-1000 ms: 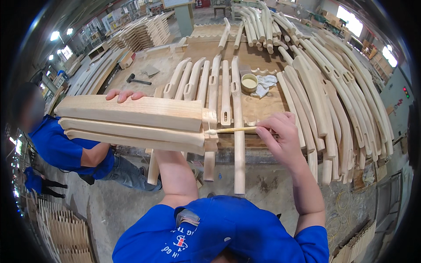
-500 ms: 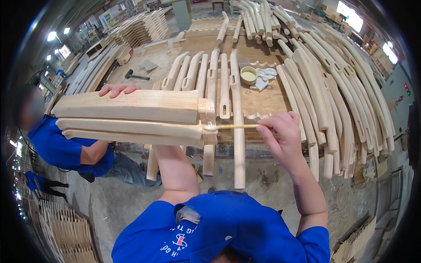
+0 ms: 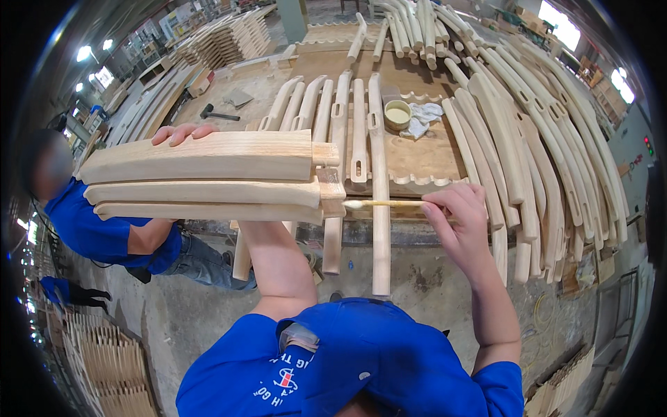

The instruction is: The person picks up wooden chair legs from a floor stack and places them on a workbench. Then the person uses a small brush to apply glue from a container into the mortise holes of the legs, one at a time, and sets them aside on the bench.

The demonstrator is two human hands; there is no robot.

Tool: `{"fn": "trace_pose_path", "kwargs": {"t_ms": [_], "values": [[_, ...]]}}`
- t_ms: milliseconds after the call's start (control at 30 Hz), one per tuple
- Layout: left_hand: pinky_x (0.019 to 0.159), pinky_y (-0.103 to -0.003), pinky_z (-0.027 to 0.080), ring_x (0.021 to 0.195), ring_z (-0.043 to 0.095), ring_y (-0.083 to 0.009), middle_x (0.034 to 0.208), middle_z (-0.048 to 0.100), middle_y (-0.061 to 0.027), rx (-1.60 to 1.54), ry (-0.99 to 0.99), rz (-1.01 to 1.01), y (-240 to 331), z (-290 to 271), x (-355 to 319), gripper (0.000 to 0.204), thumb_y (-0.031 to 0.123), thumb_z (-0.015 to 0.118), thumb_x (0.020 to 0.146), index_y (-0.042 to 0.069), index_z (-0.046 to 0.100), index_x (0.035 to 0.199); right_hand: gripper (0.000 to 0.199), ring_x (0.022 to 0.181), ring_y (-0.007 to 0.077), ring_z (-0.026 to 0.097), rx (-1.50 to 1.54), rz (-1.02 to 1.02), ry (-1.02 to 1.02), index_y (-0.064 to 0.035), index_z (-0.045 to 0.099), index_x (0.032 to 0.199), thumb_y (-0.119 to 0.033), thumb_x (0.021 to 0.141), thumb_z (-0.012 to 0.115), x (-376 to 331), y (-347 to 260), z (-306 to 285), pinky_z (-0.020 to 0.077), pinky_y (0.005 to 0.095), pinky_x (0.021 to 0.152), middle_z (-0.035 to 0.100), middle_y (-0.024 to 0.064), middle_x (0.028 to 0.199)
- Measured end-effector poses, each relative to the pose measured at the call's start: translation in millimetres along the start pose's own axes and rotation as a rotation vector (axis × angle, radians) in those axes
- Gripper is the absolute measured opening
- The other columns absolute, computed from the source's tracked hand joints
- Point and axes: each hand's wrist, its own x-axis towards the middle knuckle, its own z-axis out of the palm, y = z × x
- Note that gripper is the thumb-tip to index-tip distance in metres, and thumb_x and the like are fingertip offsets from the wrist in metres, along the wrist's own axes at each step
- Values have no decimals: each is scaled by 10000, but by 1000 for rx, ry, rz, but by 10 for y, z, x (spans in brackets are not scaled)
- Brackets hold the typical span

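My left hand (image 3: 184, 133) is wrapped round a bundle of pale wooden rails (image 3: 201, 158), its fingers over the far edge and the palm hidden beneath. Stepped tenons (image 3: 331, 182) stick out at the right end of the bundle, and some look wet. Between thumb and fingers, my right hand (image 3: 456, 215) pinches a thin glue brush (image 3: 392, 203). Its whitish tip is at the tenon ends; I cannot tell whether it touches them. On the bench beyond stands a small tub of pale glue (image 3: 397, 115), beside a crumpled white rag (image 3: 422, 119).
Slotted wooden legs (image 3: 376, 160) lie across notched racks on the bench (image 3: 424, 154). More curved pieces (image 3: 528, 132) are piled at the right. A black mallet (image 3: 217, 112) rests at the far left. At the left stands a co-worker in a blue shirt (image 3: 104, 222).
The brush has drawn back to the right, from the side of the tenons to just off their ends. The bundle has tilted a little and its tenons show more clearly.
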Motion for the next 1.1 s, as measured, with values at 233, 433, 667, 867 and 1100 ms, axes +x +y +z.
{"fn": "trace_pose_path", "kwargs": {"t_ms": [233, 433, 667, 867, 1100], "values": [[976, -392, 372, 1011, 532, -219, 1094, 554, -87, -12, 13, 0, -37, -29, 12, 378, 335, 572, 899, 100, 491, 1184, 82, 659, 175, 495, -108, -49, 63, -101, 619, 782, -144, 778, 688, -7, 41, 309, 300, 331, 733, 542, 4, 683], [976, -394, 372, 1014, 532, -222, 1098, 553, -89, -57, 19, 16, -66, -54, -43, 394, 348, 580, 894, 98, 490, 1186, 87, 682, 176, 495, -85, -40, 95, -103, 615, 794, -145, 777, 689, -25, 23, 235, 298, 337, 734, 547, 3, 705], [977, -396, 371, 1017, 531, -225, 1102, 551, -91, -111, 98, 94, -23, -43, 23, 413, 364, 589, 889, 96, 490, 1188, 82, 705, 164, 523, -42, -74, 102, -93, 626, 809, -133, 774, 688, -65, 64, 290, 301, 333, 750, 569, 1, 732], [999, -440, 384, 1104, 505, -283, 1200, 516, -108, 627, 37, 181, 183, -134, 200, 789, 535, 712, 706, 63, 436, 1275, 80, 717, 188, 571, -32, 193, 88, -94, 625, 788, -169, 808, 646, 286, 647, 251, 323, 352, 743, 614, 32, 730], [973, -409, 429, 1172, 469, -291, 1306, 410, -142, 1520, 362, 135, 582, -87, 475, 946, 311, 748, 691, 108, 197, 1433, 133, 831, 221, 618, -838, 252, -154, -144, 670, 821, -200, 838, 551, 1090, 1755, 750, 348, 442, 808, 670, 42, 831]]}}
